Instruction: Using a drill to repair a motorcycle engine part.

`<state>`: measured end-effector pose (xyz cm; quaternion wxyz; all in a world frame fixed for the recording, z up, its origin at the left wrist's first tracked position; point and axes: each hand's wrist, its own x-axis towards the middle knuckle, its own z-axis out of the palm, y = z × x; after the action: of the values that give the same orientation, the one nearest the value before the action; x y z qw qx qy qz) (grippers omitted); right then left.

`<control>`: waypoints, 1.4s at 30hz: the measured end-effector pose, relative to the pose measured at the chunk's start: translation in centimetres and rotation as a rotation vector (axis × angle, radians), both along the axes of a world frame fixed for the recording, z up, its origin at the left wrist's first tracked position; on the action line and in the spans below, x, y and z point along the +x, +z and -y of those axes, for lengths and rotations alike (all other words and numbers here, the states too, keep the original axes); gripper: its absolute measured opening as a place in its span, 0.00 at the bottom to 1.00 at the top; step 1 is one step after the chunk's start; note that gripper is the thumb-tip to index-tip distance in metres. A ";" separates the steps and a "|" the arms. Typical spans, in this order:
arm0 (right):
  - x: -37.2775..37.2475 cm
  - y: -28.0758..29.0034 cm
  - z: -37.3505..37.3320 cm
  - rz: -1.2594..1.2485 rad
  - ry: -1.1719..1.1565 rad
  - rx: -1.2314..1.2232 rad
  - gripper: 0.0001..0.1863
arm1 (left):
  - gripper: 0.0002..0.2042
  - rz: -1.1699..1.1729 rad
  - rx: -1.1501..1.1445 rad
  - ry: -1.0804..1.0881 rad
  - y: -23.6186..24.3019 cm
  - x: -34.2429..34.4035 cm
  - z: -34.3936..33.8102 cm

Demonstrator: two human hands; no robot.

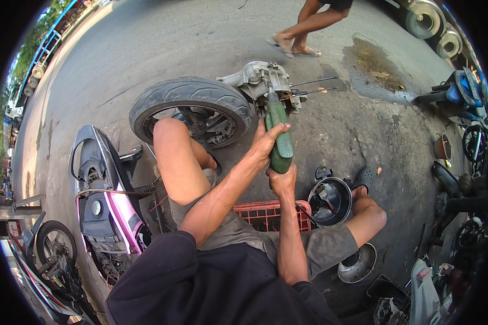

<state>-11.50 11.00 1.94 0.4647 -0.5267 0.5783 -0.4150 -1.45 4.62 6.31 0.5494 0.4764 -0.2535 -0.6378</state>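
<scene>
Both my hands are closed on a green impact wrench (280, 135), whose narrow metal nose points away from me. My left hand (267, 140) wraps its body from the left side. Lower down, my right hand (283, 180) grips the handle end. The tool's tip meets a grey metal scooter engine (259, 78); the exact contact spot is too small to make out. Two long thin studs (314, 89) stick out of the engine's right side. Joined to the engine on the left is a rear wheel (190, 111) with a black tyre, lying tilted beside my left knee.
Under me is a red plastic crate (260, 214). A metal pot (331, 201) holding tools stands by my right foot, with a round metal bowl (358, 264) nearer. A pink-and-black scooter body (106, 203) is at left. A person's legs (303, 32) are ahead; parts crowd the right.
</scene>
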 end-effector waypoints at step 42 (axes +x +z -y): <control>1.5 3.1 0.6 -0.122 -0.017 -0.015 0.09 | 0.35 -0.071 0.031 -0.026 0.8 1.7 1.1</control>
<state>-10.01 10.43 5.03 0.4210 -0.5494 0.6068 -0.3907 0.26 3.54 7.14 0.5423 0.4588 -0.2301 -0.6652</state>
